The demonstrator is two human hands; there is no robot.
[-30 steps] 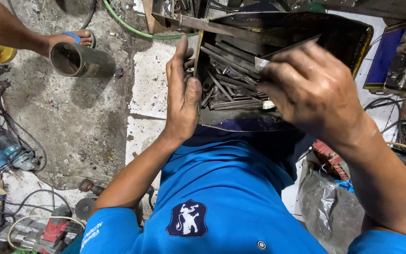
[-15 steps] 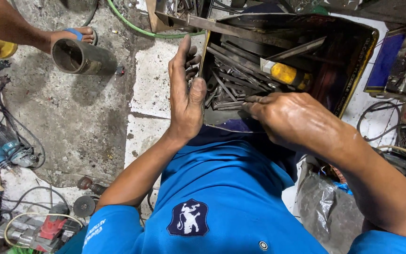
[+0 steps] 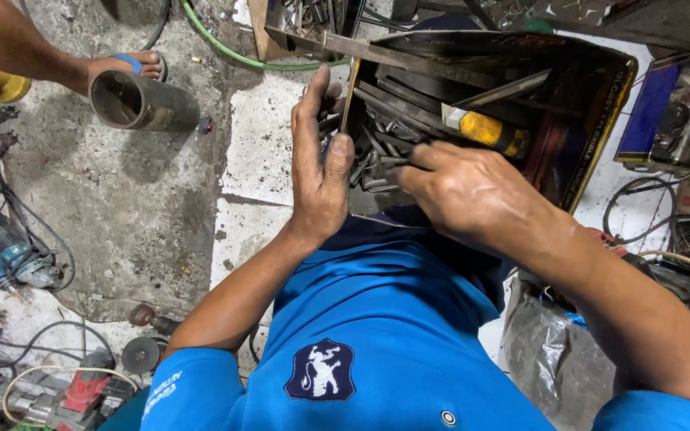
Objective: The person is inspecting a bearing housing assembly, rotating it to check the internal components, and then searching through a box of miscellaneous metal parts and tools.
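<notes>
While the view looks straight down over a blue shirt (image 3: pixel 377 319) with a dark shield-shaped badge on the chest, both of the person's hands work at an open dark metal toolbox (image 3: pixel 592 120) resting against the lap. The left hand (image 3: pixel 321 168) grips the box's near-left wall, fingers stretched along the outside and thumb hooked over the edge, so it is closed on the rim. The right hand (image 3: pixel 473 191) reaches into the box with fingers curled down among a heap of grey metal tools (image 3: pixel 377 152); it pinches a thin dark rod (what kind of tool, I cannot tell). A yellow-handled tool (image 3: pixel 485 132) lies in the box just beyond the right hand. The box's right wall carries a yellow strip of lettering. On the concrete floor to the left lies a short grey metal pipe (image 3: pixel 141 100), beside another person's sandalled foot (image 3: pixel 125 64). A green hose (image 3: pixel 225 48) curves past the top. Power tools and cables (image 3: pixel 9 255) lie at far left.
</notes>
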